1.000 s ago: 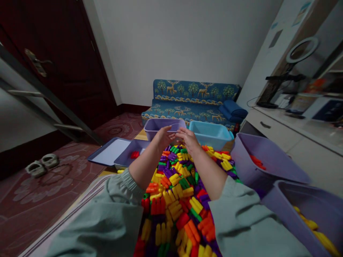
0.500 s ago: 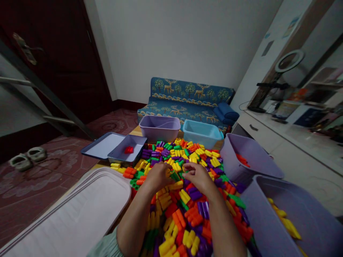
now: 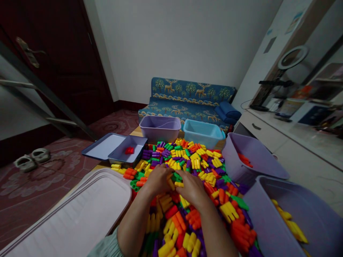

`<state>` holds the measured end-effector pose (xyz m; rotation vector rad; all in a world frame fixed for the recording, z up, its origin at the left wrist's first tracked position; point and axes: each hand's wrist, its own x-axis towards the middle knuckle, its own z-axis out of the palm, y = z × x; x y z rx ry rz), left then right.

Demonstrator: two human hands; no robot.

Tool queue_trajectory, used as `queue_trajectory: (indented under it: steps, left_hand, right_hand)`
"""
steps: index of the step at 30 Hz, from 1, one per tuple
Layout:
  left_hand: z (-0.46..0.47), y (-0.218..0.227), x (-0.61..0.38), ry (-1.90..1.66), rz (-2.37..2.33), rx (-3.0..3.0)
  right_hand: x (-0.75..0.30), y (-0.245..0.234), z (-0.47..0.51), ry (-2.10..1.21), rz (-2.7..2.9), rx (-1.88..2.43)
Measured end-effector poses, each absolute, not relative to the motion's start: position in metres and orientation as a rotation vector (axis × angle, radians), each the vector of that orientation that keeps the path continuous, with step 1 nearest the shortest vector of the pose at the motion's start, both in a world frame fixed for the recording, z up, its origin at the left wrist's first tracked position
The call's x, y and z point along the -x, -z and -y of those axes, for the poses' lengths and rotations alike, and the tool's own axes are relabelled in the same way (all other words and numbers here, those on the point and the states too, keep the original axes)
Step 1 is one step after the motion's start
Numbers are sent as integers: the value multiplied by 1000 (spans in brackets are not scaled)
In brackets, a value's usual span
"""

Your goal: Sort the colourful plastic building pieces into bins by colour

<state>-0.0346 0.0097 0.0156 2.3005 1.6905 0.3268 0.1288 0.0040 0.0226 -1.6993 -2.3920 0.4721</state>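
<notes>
Plastic building blocks (image 3: 191,242) in yellow, orange, red, purple and green lie in a thick heap over the table. My left hand (image 3: 160,179) is over the middle of the heap, its fingers curled round a yellow building block (image 3: 170,181). Close beside it, my right hand (image 3: 190,188) points inward, with another yellow block (image 3: 179,184) between its fingers and thumb. The two hands nearly meet at the fingertips. Both palms face down, and part of what the fingers grip is hidden.
Behind the heap stand a purple bin (image 3: 160,134) and a light blue bin (image 3: 203,134). On the right are a purple bin holding orange blocks (image 3: 245,160) and another with yellow blocks (image 3: 293,226). An open tin (image 3: 125,162) holds red pieces; stacked pale trays (image 3: 80,214) lie front left.
My right hand has moved left and nearer to me, closing in on my left hand, and its spread fingers have come together on a yellow block. My left hand has barely moved.
</notes>
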Motion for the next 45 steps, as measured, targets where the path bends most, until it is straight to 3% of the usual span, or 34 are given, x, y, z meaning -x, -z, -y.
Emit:
queue_trajectory:
  steps: [7, 13, 22, 26, 45]
  left_hand:
    - [-13, -12, 31, -512, -1713, -2164]
    - [-19, -9, 27, -954, -1507, -1813]
    - [-20, -5, 16, -1160, -1172, -1238]
    - [-14, -11, 16, -1151, -1059, -961]
    - [-20, -4, 17, -1034, -1087, -1320]
  right_hand:
    - [-132, -8, -15, -808, 2034, 1488]
    - [-134, -3, -21, -1150, 1549, 1310]
    - [-138, -1, -25, -1316, 1321, 1195]
    - [-139, -4, -22, -1350, 1332, 1150]
    - [-140, -11, -18, -1141, 1671, 1238]
